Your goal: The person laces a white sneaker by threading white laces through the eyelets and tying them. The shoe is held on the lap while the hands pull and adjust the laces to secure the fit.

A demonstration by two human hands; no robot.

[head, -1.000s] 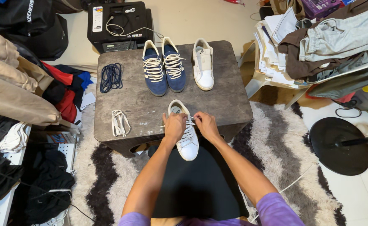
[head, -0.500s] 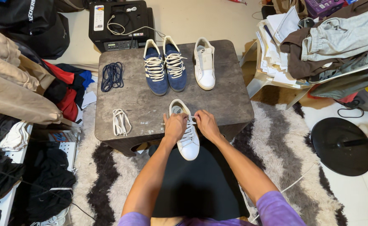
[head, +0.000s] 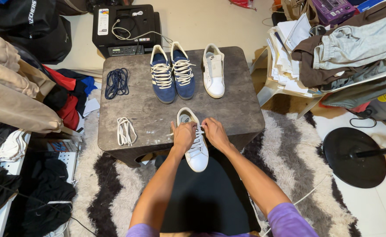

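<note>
White leather low-top sneaker (head: 194,149) sits at the near edge of your dark grey mottled counter (head: 140,112), toe hanging over the edge toward you, heel toward the far side. Your left hand (head: 184,135) is on the shoe's left side, grip clenched on the white shoelace (head: 198,130) at the upper eyelets. Your right hand (head: 213,132) is on the right side, fingers pinched on the same lace; both hands nearly touch over the tongue. A short lace end sticks out left of your left hand.

Further back on the counter: pair of navy suede sneakers with cream laces (head: 172,72), side by side, toes toward you; just right of them a second white sneaker (head: 213,70) without visible lacing. Coiled navy shoelace (head: 116,82) lies at the far left, loose bundle of white shoelace (head: 125,130) near the left front. Black printer (head: 125,28) stands on the floor behind the counter. Black-and-white shaggy rug (head: 289,145) lies under it.
</note>
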